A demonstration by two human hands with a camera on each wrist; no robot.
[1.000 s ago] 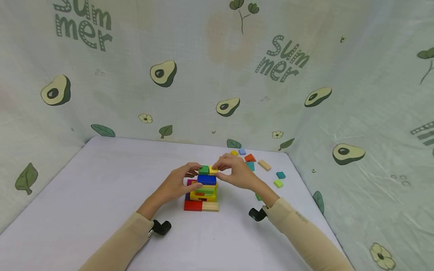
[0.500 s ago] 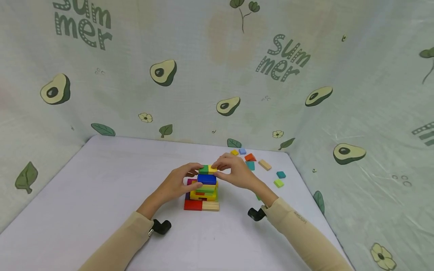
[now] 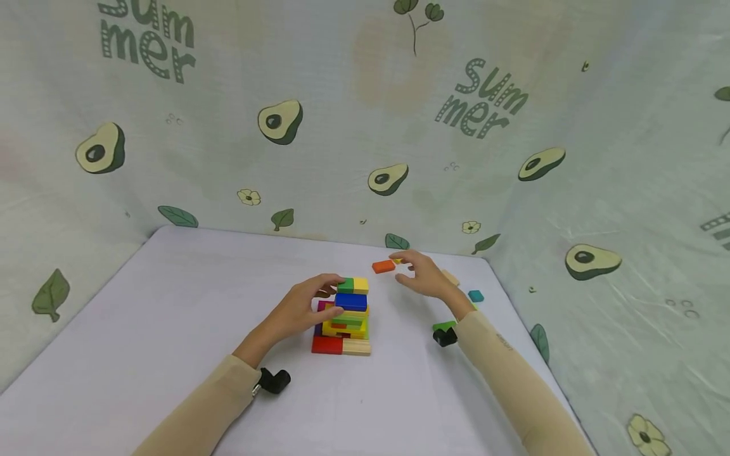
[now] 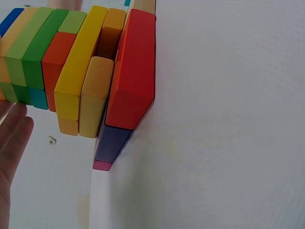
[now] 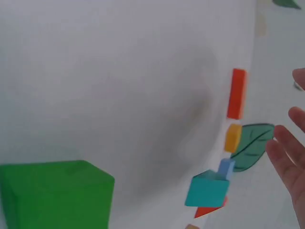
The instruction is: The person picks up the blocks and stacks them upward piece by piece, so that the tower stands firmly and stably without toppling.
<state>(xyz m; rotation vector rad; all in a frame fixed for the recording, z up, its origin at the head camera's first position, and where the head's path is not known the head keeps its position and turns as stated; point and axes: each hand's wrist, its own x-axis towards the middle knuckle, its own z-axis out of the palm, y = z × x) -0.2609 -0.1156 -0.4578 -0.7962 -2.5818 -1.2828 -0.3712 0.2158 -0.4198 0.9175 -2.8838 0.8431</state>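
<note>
A tower of colored wooden blocks stands on the table, with a red block (image 3: 327, 345) and a plain wood block (image 3: 356, 346) at its front base. On top, a green block (image 3: 345, 285) and a yellow block (image 3: 360, 285) sit side by side above a blue block (image 3: 350, 302). My left hand (image 3: 305, 303) is at the tower's left side, fingertips right at the green block and thumb by the blue one. Relaxed and holding nothing, my right hand (image 3: 424, 275) hovers behind and right of the tower, fingertips over a small yellow block (image 5: 233, 138).
An orange-red block (image 3: 383, 266) lies left of the right fingertips. Other loose pieces on the right include a teal block (image 5: 207, 189), a light blue block (image 5: 226, 168), a red piece (image 5: 212, 208) and a green block (image 3: 443, 326). A printed cloth backdrop (image 3: 319, 209) rises behind the table.
My right hand has let go of the yellow block on the tower's top and moved back and right toward the loose blocks. My left hand keeps its place at the tower.
</note>
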